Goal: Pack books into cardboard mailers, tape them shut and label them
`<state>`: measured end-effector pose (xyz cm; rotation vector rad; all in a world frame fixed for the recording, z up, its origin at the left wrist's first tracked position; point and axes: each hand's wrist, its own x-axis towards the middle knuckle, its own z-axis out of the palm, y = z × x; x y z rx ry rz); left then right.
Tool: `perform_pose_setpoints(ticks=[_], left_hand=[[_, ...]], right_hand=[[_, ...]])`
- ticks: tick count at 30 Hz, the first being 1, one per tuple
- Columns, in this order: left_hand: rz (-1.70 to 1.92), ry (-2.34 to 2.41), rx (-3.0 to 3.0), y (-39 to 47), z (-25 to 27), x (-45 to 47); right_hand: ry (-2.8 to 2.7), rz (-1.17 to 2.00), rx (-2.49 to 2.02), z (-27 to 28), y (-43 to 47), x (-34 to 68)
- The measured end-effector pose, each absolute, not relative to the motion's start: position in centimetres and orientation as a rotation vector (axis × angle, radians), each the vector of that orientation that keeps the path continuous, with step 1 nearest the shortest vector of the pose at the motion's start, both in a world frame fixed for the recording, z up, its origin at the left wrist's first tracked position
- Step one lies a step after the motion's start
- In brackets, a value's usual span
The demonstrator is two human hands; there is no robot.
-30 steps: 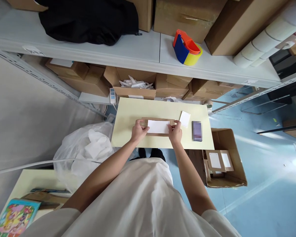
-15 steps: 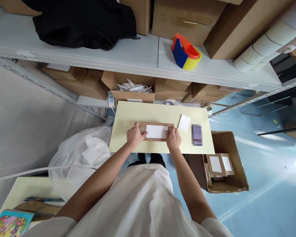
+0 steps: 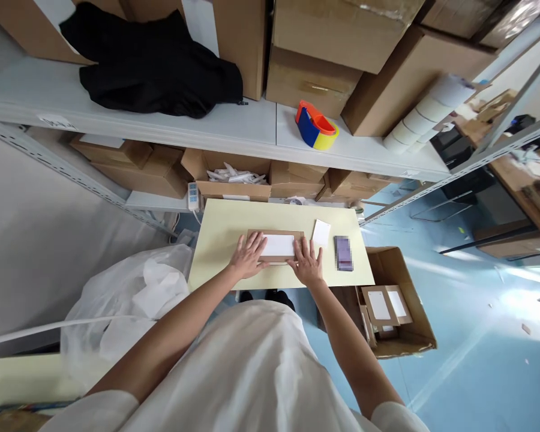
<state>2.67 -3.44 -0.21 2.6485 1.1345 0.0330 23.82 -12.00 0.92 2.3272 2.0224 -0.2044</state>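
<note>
Left hand (image 3: 248, 257) and right hand (image 3: 308, 264), fingers splayed, rest on a labelled cardboard box (image 3: 279, 246). It's probably light, stiff; grip ends beneath fingertips.

Markings, none legible with certainty: shelf-edge label (image 3: 56, 122), white, at left of the grey shelf (image 3: 171, 133), bearing a line of dark characters too blurred to transcribe. Second shelf-edge label (image 3: 408, 174), at right of same, dark marks, unreadable. Large white label (image 3: 278, 245) on the flat brown carton (image 3: 276, 233), no wording discernible. Two white labels on small cartons (image 3: 386, 320) inside the open cardboard box (image 3: 420, 306), print too small. White card (image 3: 321, 233) on the table (image 3: 225, 225), faint marks only. Phone-shaped item (image 3: 343, 253) beside it, face pixelated, wording obscured.
</note>
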Motion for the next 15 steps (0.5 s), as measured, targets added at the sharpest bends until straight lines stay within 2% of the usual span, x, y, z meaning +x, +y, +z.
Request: perform_pose_setpoints(ticks=[7,12,15], left_hand=[[0.108,1.368,2.445,-3.9,0.6,1.5],[0.211,1.586,1.972,-3.6,0.6,1.3],[0.263,1.587,1.720,-3.3,0.1,1.1]], right_hand=[[1.887,-0.566,2.528,1.2,-12.0,23.8],[1.851,-0.958,2.747,1.1,-11.8,24.1],[1.619,-1.168,2.931,1.4,-11.8,24.5]])
